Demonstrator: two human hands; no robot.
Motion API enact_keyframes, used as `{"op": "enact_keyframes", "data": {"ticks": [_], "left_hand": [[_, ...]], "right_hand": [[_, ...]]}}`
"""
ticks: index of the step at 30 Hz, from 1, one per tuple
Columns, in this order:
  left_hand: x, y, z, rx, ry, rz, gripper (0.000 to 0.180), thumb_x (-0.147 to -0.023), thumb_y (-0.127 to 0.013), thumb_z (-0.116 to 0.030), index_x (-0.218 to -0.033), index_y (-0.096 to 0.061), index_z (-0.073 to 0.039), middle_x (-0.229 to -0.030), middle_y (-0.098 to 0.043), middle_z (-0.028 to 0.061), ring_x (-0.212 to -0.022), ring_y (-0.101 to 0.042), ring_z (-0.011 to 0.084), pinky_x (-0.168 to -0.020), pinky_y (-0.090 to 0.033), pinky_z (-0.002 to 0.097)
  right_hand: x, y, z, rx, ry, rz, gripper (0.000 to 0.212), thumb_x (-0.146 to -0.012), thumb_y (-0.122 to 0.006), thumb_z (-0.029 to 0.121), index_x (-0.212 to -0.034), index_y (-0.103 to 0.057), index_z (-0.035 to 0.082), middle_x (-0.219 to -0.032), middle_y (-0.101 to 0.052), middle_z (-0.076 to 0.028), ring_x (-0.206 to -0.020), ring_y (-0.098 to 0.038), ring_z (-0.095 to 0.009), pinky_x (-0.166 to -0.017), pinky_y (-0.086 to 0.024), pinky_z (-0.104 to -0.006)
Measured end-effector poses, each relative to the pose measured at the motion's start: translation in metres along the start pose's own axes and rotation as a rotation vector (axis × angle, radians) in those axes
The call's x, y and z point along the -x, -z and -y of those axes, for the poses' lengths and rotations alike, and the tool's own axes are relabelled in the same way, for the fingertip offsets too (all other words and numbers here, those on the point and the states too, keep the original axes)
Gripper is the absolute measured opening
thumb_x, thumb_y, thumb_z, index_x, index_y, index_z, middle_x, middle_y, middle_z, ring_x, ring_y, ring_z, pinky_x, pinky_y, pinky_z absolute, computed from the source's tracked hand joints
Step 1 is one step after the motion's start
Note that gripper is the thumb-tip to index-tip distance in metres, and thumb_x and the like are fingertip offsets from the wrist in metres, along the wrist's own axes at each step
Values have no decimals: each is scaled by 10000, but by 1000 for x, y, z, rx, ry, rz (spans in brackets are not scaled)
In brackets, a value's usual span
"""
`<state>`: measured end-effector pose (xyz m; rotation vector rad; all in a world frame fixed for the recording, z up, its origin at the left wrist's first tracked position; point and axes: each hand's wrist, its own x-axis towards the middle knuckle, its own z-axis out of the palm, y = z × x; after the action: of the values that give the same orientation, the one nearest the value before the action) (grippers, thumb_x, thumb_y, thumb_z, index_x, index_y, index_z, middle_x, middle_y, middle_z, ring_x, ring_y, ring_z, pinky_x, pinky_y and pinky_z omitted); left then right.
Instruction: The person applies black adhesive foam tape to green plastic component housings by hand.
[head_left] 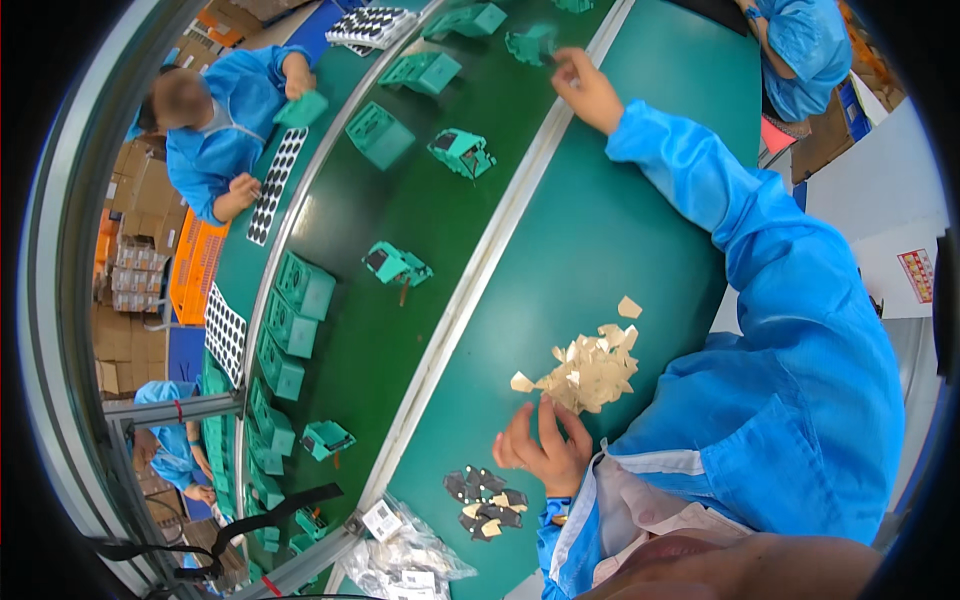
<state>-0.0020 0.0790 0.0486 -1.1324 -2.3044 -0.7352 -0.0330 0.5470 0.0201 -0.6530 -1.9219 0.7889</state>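
My right hand (590, 92) reaches out over the rail at the belt's near edge, its fingers apart. At its fingertips is a green plastic housing (530, 45), blurred; whether they touch I cannot tell. My left hand (548, 447) is on the near table, fingers spread and slightly curled, fingertips at the edge of a pile of small cream-coloured flat pieces (590, 372). Two such pieces lie apart from the heap. Close to the left hand sits a cluster of black parts (485, 500) with cream pieces among them.
A dark green conveyor belt (340, 365) carries several green housings (462, 152), with a row of them (300, 285) along its far side. Across it, a person (225, 120) handles a green part beside a sheet of black dots (278, 185). Plastic bags (405, 550) lie by the metal frame.
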Motion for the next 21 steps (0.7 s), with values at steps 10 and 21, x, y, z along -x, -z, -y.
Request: {"op": "enact_keyframes", "data": {"ticks": [10, 21], "left_hand": [[-4, -6, 3, 304, 222, 114, 344, -804, -692, -44, -1141, -623, -34, -1105, -538, 137, -1011, -488, 307, -858, -384, 442], [0, -3, 5, 356, 278, 185, 347, -908, -650, -142, -1216, -571, -3, -1177, -520, 162, -1114, -474, 312, -952, -385, 430]], "right_hand": [[7, -5, -13, -16, -12, -210, 267, -861, -733, 204, -1078, -601, 120, -1129, -451, -92, -898, -519, -183, -845, -482, -322], [9, 10, -16, -165, -91, -117, 193, -910, -677, 222, -1019, -648, 66, -1106, -532, -92, -995, -558, -218, -883, -460, -329]]}}
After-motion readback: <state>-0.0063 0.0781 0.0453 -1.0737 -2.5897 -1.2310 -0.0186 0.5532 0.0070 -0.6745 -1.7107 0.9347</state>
